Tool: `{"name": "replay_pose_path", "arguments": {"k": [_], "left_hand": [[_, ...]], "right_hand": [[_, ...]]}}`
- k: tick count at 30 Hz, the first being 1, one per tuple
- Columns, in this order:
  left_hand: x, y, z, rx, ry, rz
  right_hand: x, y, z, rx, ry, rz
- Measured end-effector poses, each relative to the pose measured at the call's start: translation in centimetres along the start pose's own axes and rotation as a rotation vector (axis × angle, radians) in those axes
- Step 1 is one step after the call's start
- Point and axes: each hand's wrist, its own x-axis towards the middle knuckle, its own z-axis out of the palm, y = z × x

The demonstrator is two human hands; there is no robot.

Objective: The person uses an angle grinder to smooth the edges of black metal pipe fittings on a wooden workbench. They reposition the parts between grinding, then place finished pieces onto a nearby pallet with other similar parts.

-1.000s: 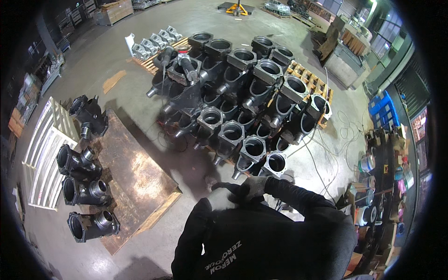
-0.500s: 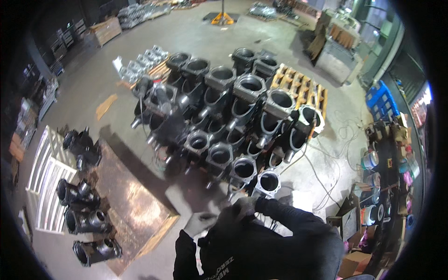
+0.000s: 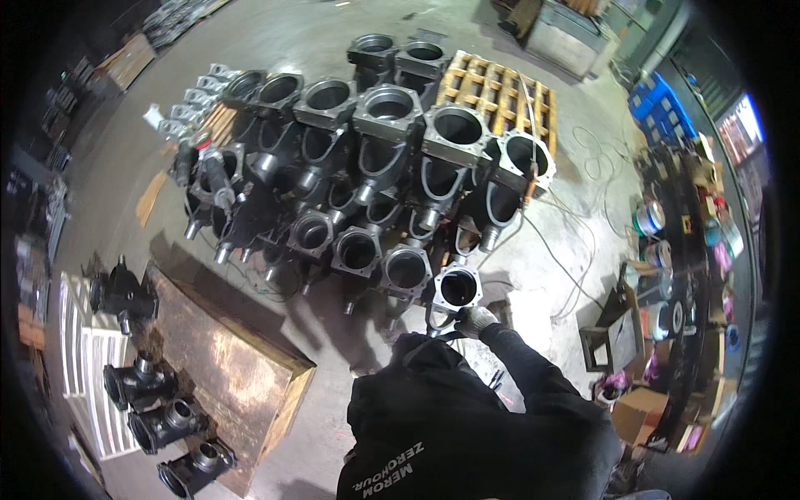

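My right hand (image 3: 473,321), in a grey glove, grips the lower rim of a black cast-metal valve body (image 3: 437,302) at the near right end of the stack. That casting has a round open mouth and a pale machined flange. My left hand is out of sight behind my black-clothed body. Just left of the gripped piece stands another flanged casting (image 3: 406,271), its mouth facing up. Several larger castings, such as one with a square flange (image 3: 387,108), stand behind in rows.
A wooden pallet (image 3: 533,104) lies behind the castings. Several black fittings (image 3: 171,423) rest beside a rusty-topped wooden crate (image 3: 242,358) at left. A cable (image 3: 546,260) trails across the floor. Cluttered shelving (image 3: 687,292) lines the right side, with an open metal box (image 3: 612,337) before it.
The view has shifted, and the castings now sit further up and left. My right hand has come to the near right casting's rim. My left hand has gone out of view.
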Motion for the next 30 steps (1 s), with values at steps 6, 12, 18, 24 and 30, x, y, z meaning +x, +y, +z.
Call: {"name": "replay_pose_path", "arguments": {"k": [6,12,18,24,30], "left_hand": [[3.8,5.0,-2.7,-0.240,-0.213,0.088],[6.7,14.2,-6.6,-0.439,0.064,0.112],[7.9,8.2,-10.5,-0.455,0.032,0.048],[7.0,-5.0,-14.6,-0.320,0.008,-0.081],[7.3,-7.4,-15.8,-0.300,-0.054,0.122]], "right_hand": [[-4.3,3.8,6.7,0.207,-0.018,0.259],[-9.6,7.4,13.5,0.879,0.033,0.631],[-13.5,6.5,17.0,0.959,0.045,0.650],[-16.5,0.4,17.1,0.903,0.181,0.595],[-16.7,1.6,19.5,0.616,-0.039,0.498]]}}
